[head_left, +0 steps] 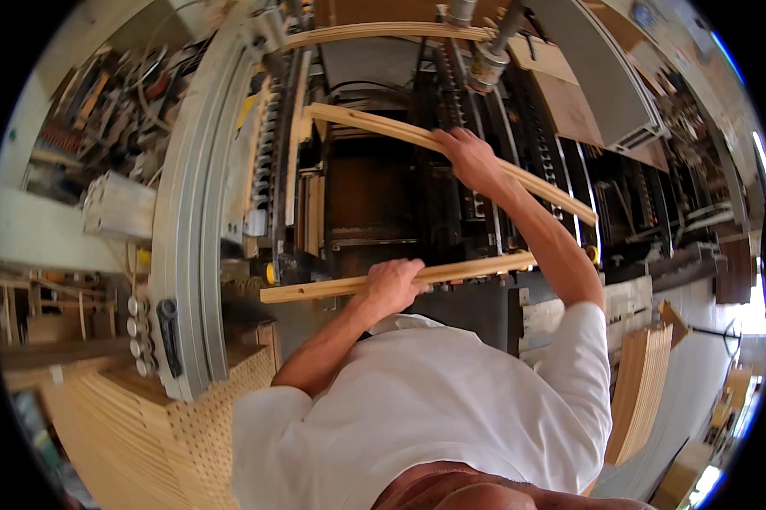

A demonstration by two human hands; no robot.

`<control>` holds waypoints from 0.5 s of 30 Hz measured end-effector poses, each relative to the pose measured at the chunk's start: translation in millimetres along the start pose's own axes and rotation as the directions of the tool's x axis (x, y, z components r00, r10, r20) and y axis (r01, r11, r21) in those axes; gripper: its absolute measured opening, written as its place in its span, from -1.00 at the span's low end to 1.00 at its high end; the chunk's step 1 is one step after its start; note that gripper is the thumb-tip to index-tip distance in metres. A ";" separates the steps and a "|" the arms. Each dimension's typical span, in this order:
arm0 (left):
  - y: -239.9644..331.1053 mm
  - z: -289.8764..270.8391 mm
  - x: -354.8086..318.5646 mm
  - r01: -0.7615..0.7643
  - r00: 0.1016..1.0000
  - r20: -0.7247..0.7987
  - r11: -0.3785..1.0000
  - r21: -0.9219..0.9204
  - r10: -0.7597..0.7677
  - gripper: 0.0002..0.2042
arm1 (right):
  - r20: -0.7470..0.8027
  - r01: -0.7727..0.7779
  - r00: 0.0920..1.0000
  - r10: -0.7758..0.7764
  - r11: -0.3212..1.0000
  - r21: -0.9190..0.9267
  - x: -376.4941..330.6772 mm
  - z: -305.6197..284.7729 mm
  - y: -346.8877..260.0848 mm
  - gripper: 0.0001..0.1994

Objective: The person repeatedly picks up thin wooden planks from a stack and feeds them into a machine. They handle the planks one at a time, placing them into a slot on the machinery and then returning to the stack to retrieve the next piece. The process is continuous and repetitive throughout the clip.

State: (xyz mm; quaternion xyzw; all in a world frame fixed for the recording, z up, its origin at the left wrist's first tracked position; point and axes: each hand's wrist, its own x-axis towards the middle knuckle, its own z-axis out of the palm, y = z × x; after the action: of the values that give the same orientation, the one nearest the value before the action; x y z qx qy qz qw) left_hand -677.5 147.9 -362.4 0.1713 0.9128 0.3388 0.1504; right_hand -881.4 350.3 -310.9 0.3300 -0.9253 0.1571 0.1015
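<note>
Grey floor (687, 382) at lower right, bright white light (757, 310) at far right.

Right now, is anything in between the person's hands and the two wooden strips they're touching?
Nothing that I can see. The left hand is directly on the nearer wooden strip, and the right hand is directly on the farther wooden strip. The undersides are hidden.

The left hand (392, 286) grips the near wooden strip (468, 270), the right hand (469, 158) a slanted strip (378, 127).
</note>
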 end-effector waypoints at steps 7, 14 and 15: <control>14.8 -11.9 -75.8 0.303 0.949 -0.075 0.952 -0.053 -0.306 -0.70 | -0.001 0.097 0.995 -0.097 0.991 -0.093 132.8 107.2 22.3 -0.52; 19.8 15.4 -155.7 0.560 0.739 -0.248 0.775 -0.292 -0.627 -0.71 | -0.156 -0.002 0.987 -0.034 0.975 -0.222 190.7 136.7 79.2 -0.71; 19.9 20.6 -165.7 0.576 0.707 -0.277 0.757 -0.308 -0.651 -0.71 | -0.147 -0.010 0.989 -0.021 0.978 -0.207 193.8 132.2 80.2 -0.73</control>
State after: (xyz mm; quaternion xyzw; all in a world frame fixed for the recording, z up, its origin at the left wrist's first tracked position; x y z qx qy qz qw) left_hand -516.8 105.0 -337.7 -0.2258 0.8900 0.3838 0.0979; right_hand -1091.7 249.6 -395.2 0.3077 -0.9255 0.0839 0.2041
